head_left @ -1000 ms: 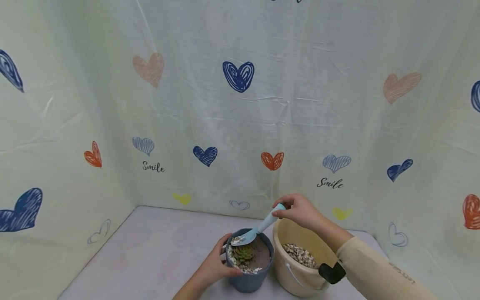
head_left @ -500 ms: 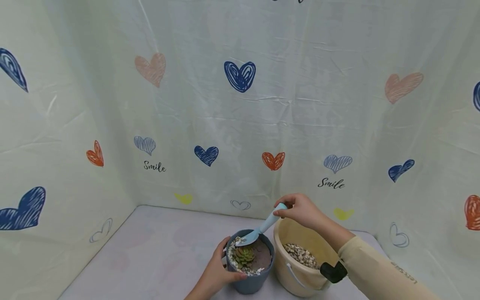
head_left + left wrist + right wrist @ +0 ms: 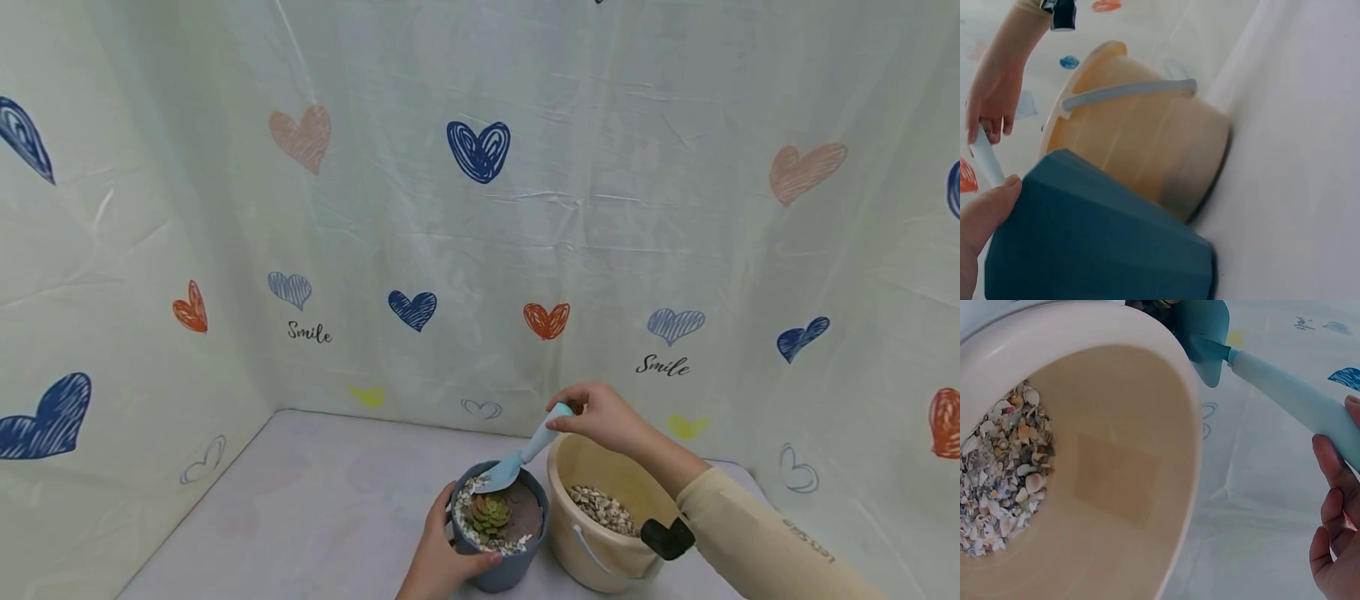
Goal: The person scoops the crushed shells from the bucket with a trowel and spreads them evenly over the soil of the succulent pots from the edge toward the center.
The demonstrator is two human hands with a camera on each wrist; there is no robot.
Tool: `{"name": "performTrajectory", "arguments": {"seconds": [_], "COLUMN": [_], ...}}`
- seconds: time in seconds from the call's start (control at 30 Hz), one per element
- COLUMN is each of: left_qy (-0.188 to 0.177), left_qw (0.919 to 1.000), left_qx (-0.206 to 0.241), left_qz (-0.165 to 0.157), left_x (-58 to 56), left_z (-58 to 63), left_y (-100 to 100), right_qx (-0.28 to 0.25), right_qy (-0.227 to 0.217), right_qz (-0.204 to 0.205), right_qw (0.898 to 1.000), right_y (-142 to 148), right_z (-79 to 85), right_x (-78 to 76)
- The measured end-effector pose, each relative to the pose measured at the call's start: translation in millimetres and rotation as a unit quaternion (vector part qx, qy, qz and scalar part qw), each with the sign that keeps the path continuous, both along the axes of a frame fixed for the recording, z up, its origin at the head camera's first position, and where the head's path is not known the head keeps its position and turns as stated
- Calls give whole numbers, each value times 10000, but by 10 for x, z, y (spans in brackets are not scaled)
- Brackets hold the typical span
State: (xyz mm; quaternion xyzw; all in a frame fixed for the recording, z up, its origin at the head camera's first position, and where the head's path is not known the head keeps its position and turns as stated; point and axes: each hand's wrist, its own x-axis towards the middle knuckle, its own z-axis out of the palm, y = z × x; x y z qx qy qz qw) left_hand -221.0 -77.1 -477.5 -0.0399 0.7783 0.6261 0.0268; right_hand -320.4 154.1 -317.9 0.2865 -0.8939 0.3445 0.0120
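Note:
A blue-grey flowerpot (image 3: 504, 570) holds a green succulent (image 3: 488, 514), with bits of white shell round it on the left and front. My left hand (image 3: 446, 546) grips the pot from the left, thumb at the front rim. In the left wrist view, that thumb (image 3: 988, 212) lies over the rim. My right hand (image 3: 600, 417) pinches the end of a light blue trowel (image 3: 542, 435), whose blade slants down over the pot's back left, just behind the succulent. In the right wrist view, the trowel's handle (image 3: 1291, 394) runs between thumb and fingers.
A cream bucket (image 3: 592, 560) stands right beside the pot, with a heap of broken shells (image 3: 1007, 481) at its bottom and a pale handle (image 3: 1129, 92) hanging at its front. Behind the pale tabletop (image 3: 315, 500) hangs a heart-printed curtain (image 3: 480, 242).
The trowel blade has tipped over and the shell bits on it have dropped into the pot. My left hand has shifted rightward round the pot's front, and the pot sits slightly lower in view.

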Motion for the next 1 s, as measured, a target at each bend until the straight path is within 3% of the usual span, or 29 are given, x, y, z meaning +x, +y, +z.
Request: {"name": "performTrajectory", "arguments": {"seconds": [0.67, 1.0], "left_qy": [111, 176], "left_qw": [9983, 9976], "left_qx": [71, 70], "left_qz": [563, 664], "left_x": [108, 117], "left_z": [15, 14], "left_y": [121, 139], "right_qx": [128, 158], "right_qy": [297, 472], "right_qz": [118, 201], "right_qw": [9994, 9986], "right_y": [-21, -34], "right_z": [84, 140], "right_x": [90, 158]}}
